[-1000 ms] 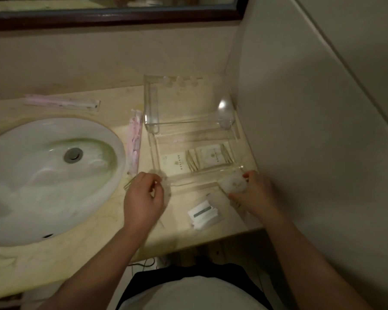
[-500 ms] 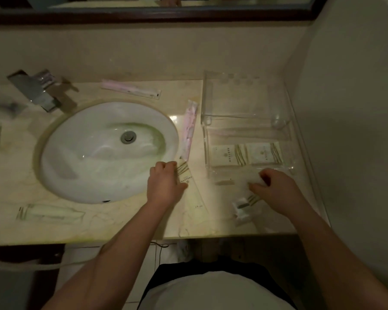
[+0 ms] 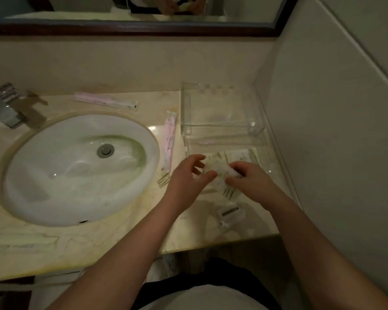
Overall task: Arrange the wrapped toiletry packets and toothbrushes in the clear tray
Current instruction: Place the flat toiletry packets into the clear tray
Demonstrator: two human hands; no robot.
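Head view: at centre right, both hands meet over the clear tray's (image 3: 222,130) near edge. The right hand (image 3: 249,180) pinches a wrapped packet (image 3: 220,173); the left hand (image 3: 188,177) touches it with loosely curled fingers. The packet looks light, soft and crinkly, probably slick, so pinching its edges seems best. Two pink toothbrushes (image 3: 169,142) lie on the counter left of the tray. The wall crowds the tray's right side; open room lies toward the sink (image 3: 54,204).
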